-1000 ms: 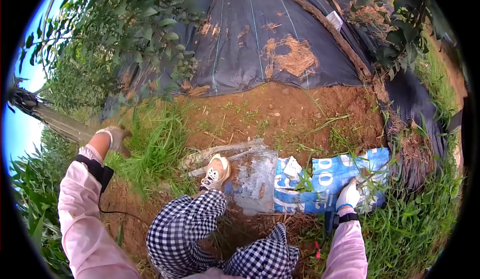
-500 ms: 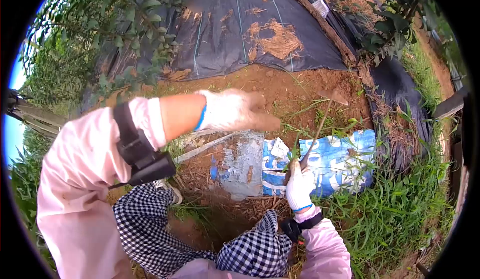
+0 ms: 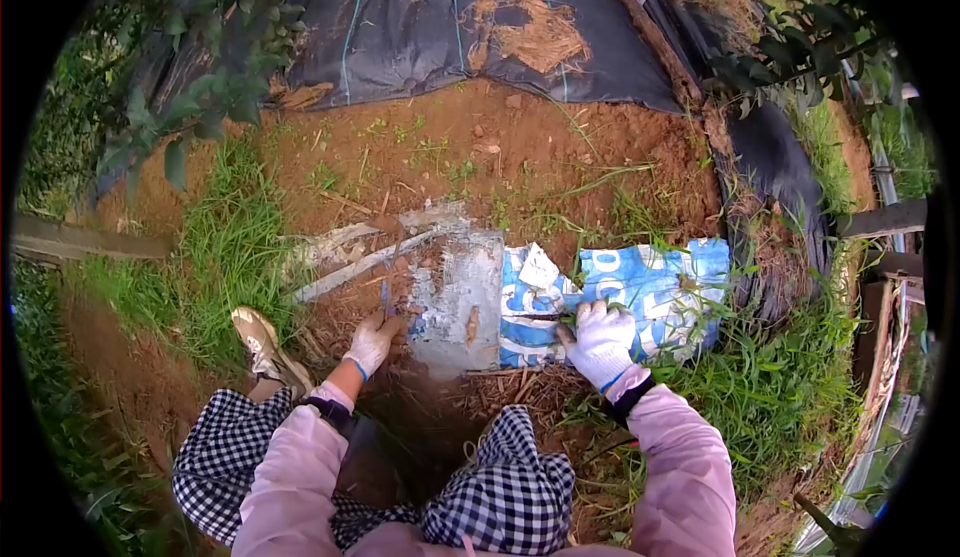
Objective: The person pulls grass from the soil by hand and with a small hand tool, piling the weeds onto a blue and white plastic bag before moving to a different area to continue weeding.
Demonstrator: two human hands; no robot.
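Note:
My gloved left hand (image 3: 370,345) is closed beside the left edge of a weathered grey sheet (image 3: 455,302). A slim hand hoe (image 3: 396,252) extends upward from its fingers, its brownish blade hard to separate from the soil. My right hand (image 3: 600,342), in a white glove with a blue cuff, is curled over a blue-and-white printed plastic sheet (image 3: 660,292). Its fingers press on the plastic near a dark gap, thumb to the left. The plastic is torn and lies flat against the grey sheet. The undersides of both hands are hidden.
Black ground cover (image 3: 410,47) spreads at the far side behind bare soil (image 3: 480,147). A wooden pole (image 3: 650,32) lies on it. Grass (image 3: 790,387) grows at the right, and leafy branches (image 3: 215,77) hang at the upper left. A shoe (image 3: 262,345) stands at the left.
My left hand has swung down and left, from above the sheets to beside the grey one. The hoe has gone from my right hand to my left. My right hand now grips the plastic.

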